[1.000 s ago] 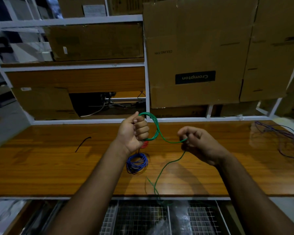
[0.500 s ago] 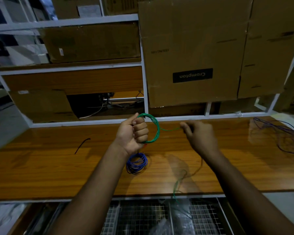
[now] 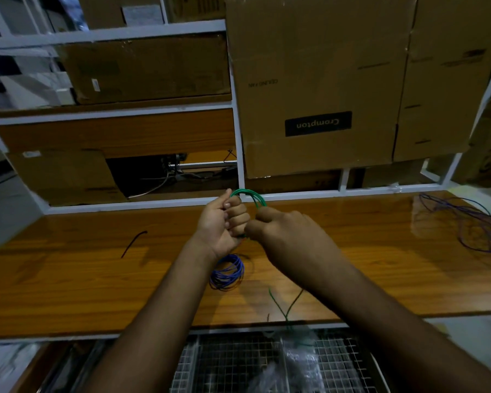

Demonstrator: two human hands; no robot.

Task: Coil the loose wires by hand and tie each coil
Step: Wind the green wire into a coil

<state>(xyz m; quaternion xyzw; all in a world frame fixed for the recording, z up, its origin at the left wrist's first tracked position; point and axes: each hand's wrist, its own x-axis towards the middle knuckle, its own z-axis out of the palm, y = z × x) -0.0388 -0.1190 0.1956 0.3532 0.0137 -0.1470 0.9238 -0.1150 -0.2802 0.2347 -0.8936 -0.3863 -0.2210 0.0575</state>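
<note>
I see the left hand (image 3: 223, 222) fisted round the green wire coil (image 3: 250, 197), held above the wooden bench (image 3: 68, 279). Right hand (image 3: 284, 236) pinches the same wire beside it. Blue coil (image 3: 228, 273) lies on the bench beneath both hands.

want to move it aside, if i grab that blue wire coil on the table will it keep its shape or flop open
The blue wire coil looks thin and probably light, so it should lift easily. Its loops lie bunched together on the wooden table, so it may roughly hold its ring shape. No tie is visible from here, so loops could sag or spring apart if pinched at one point.
</note>
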